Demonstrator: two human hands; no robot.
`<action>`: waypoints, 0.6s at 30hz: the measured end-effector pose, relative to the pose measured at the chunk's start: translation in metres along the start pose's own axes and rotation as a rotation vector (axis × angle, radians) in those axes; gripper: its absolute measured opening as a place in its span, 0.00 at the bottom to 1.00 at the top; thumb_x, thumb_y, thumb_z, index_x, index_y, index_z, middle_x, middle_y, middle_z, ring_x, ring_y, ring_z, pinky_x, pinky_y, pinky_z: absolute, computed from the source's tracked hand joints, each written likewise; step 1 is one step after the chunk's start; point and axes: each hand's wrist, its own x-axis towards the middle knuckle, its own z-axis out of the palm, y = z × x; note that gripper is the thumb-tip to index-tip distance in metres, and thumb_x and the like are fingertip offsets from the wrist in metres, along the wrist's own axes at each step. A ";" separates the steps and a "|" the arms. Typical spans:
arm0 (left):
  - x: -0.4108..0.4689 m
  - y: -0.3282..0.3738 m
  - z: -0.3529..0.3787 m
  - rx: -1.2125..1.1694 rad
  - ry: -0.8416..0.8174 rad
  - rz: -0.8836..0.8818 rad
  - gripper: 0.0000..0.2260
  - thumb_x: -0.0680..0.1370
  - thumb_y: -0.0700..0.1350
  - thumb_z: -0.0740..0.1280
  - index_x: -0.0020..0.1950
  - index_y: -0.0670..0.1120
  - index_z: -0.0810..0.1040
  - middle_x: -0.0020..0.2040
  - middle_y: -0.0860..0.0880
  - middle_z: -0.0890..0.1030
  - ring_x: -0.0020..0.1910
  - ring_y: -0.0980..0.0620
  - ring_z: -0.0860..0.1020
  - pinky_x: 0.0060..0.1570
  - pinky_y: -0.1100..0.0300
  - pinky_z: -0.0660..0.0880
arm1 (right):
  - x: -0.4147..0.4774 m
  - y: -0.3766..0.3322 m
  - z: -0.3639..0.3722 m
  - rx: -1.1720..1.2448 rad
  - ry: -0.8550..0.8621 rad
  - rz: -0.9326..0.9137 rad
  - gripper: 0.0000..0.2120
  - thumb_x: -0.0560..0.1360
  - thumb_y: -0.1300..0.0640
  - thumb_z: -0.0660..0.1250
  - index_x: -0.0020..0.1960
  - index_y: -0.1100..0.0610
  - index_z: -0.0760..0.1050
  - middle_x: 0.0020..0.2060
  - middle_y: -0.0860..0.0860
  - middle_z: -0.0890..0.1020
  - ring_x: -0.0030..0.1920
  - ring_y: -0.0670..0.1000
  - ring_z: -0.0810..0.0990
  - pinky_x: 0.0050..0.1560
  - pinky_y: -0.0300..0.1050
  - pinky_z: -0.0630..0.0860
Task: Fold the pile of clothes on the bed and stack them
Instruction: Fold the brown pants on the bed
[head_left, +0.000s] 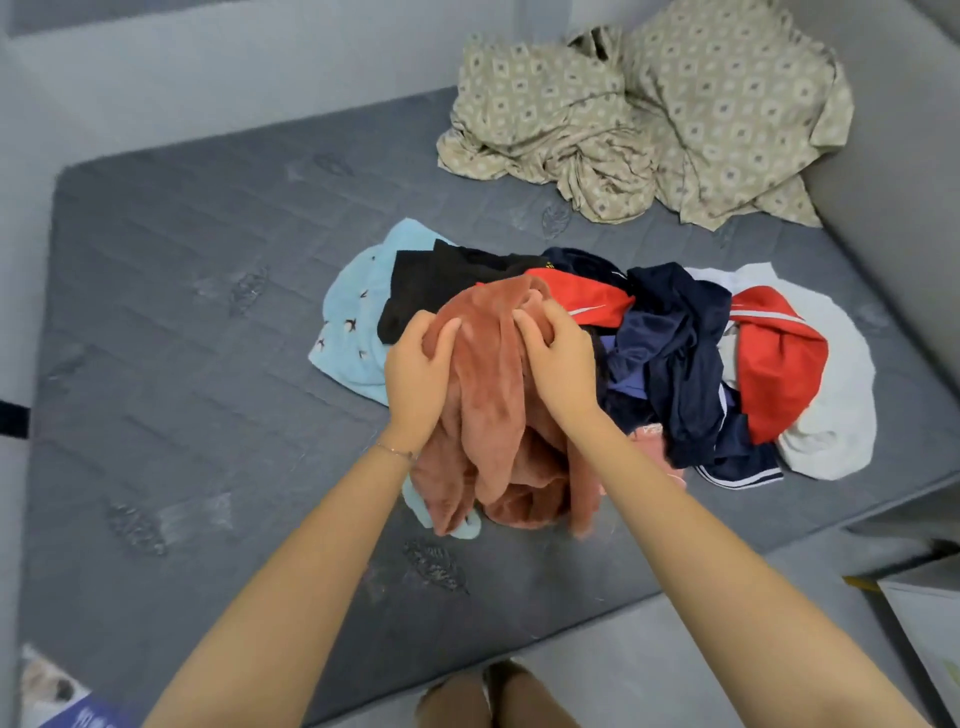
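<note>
Rust fleece garment (493, 395): atop pile of clothes (675, 353), on bed (182, 312). Left hand (415, 374), right hand (556, 358): fingers (535, 325) clamped on fleece near top. Folded: none visible. Stack: not started. Remaining: whole pile, judged.

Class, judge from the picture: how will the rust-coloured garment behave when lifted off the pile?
Probably floppy: the rust-coloured garment slumps in loose folds below the left hand and right hand gripping it. Its plush nap suggests little slipping.
</note>
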 end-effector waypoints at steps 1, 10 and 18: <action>-0.001 0.006 -0.017 0.001 0.026 0.003 0.16 0.82 0.50 0.64 0.39 0.41 0.71 0.35 0.45 0.74 0.34 0.56 0.70 0.38 0.61 0.69 | -0.005 -0.019 0.004 0.014 -0.013 -0.045 0.08 0.80 0.49 0.63 0.46 0.52 0.75 0.31 0.43 0.74 0.32 0.42 0.70 0.35 0.40 0.65; -0.035 0.015 -0.184 0.104 0.221 0.041 0.19 0.80 0.52 0.66 0.35 0.43 0.67 0.30 0.47 0.68 0.32 0.53 0.65 0.37 0.58 0.65 | -0.075 -0.147 0.058 0.064 -0.140 -0.217 0.14 0.78 0.49 0.66 0.35 0.42 0.69 0.27 0.40 0.72 0.30 0.41 0.70 0.36 0.41 0.66; -0.073 -0.009 -0.330 0.064 0.276 0.078 0.18 0.80 0.51 0.66 0.34 0.43 0.70 0.31 0.46 0.72 0.33 0.57 0.67 0.37 0.60 0.65 | -0.156 -0.229 0.128 0.098 -0.131 -0.213 0.21 0.78 0.47 0.66 0.30 0.49 0.65 0.24 0.41 0.72 0.29 0.42 0.70 0.35 0.39 0.64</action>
